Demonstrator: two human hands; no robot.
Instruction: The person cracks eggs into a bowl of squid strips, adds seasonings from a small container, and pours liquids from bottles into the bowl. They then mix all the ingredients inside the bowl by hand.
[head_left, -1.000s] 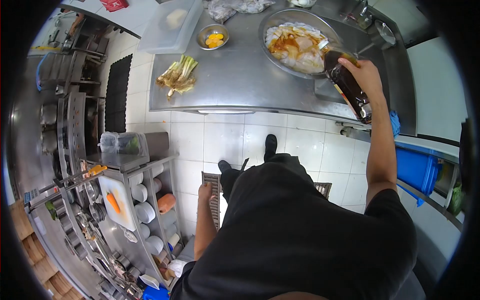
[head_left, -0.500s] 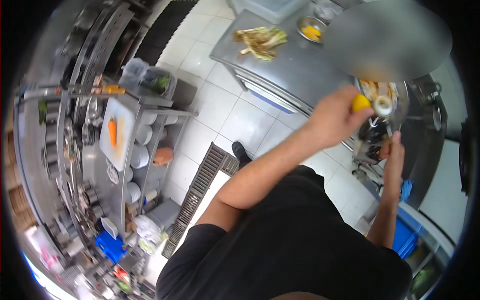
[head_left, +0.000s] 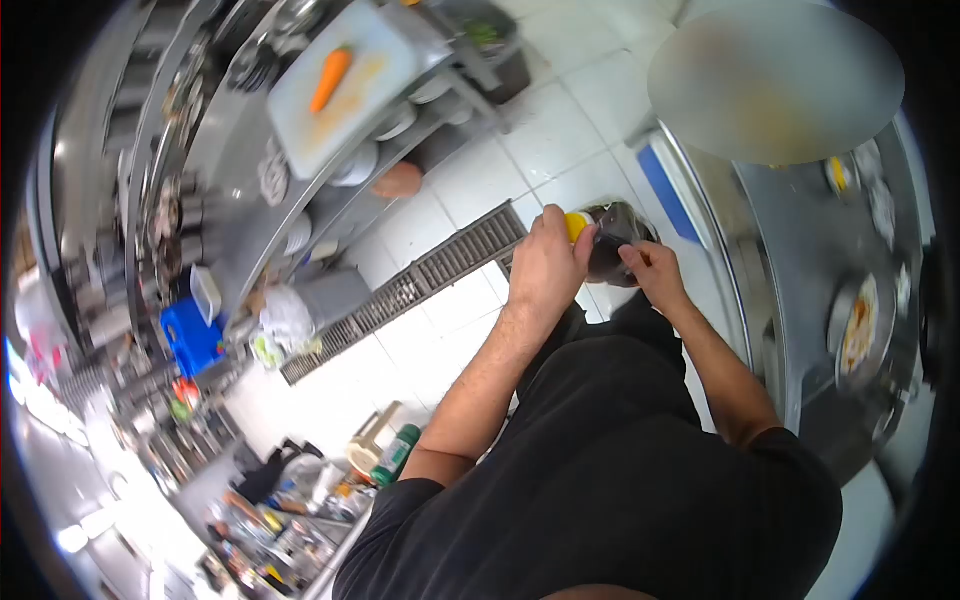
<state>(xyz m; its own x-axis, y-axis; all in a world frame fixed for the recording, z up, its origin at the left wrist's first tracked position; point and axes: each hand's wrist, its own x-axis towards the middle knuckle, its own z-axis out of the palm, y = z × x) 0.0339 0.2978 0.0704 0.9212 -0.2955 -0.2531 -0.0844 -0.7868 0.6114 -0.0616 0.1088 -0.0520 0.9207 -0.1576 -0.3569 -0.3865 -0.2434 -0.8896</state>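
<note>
Off the edge of the worktop (head_left: 800, 240), a dark bottle (head_left: 606, 262) points its neck toward the left hand (head_left: 543, 265), whose fingers pinch the yellow cap (head_left: 576, 226); the right hand (head_left: 658, 279) grips the side.

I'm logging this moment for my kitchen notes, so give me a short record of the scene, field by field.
Left hand: on the yellow cap
Right hand: on the dark bottle
Cap position: at the bottle's mouth; cannot tell whether screwed tight
Cutting board: white, stained, one orange carrot on it
Metal bowl: sauced food inside, on the steel counter
Floor: white tiles, long metal grate
View limits: blurred oval, upper right
</note>
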